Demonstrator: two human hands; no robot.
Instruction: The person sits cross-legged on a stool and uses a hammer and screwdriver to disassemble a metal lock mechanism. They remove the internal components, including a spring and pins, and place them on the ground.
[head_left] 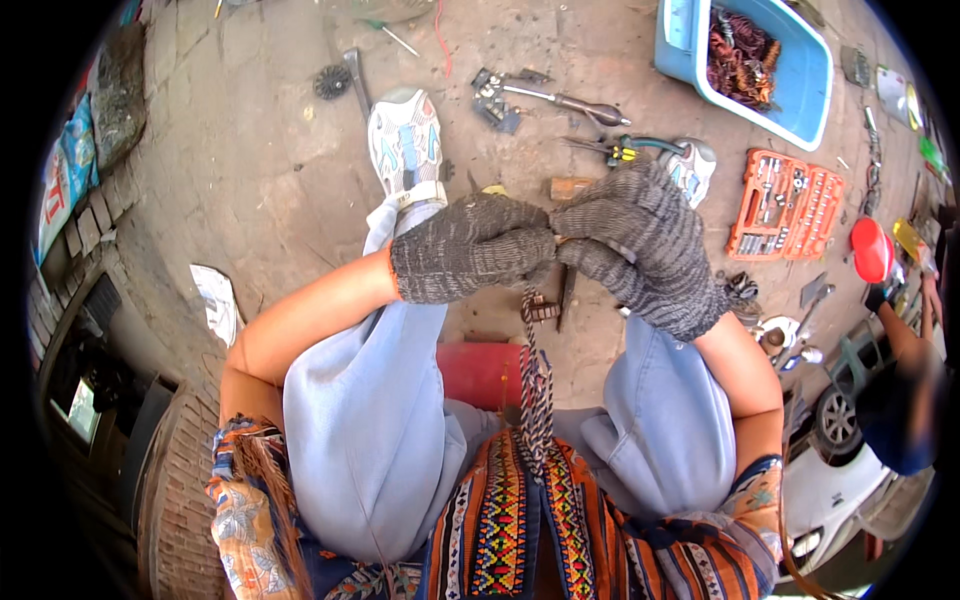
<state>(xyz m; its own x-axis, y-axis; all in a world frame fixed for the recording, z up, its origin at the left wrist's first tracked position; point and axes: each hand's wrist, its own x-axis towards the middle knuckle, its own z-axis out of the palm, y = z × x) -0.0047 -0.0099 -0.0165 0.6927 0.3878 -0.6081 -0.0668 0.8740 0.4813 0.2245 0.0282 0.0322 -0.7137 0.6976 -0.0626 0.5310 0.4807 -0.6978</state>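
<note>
1. Braided cord [535, 385] hangs over your lap, its top end pinched between your gloved hands.
2. Your left hand [475, 248] and right hand [640, 245] meet fist to fist above the floor.
3. You seem mid-twist; keep tension next.

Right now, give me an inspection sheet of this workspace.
Surface: dusty concrete floor.
Job's things: small part pinched between both hands, mostly hidden; braided cord hangs below.
Clutter: pliers, metal tools, orange socket set, blue tub of scrap.
Grips: left hand and right hand, gloved, fingertips meeting.
Cables: nothing seen apart from the cord.
Surroundings: another person at right; white car.
</note>
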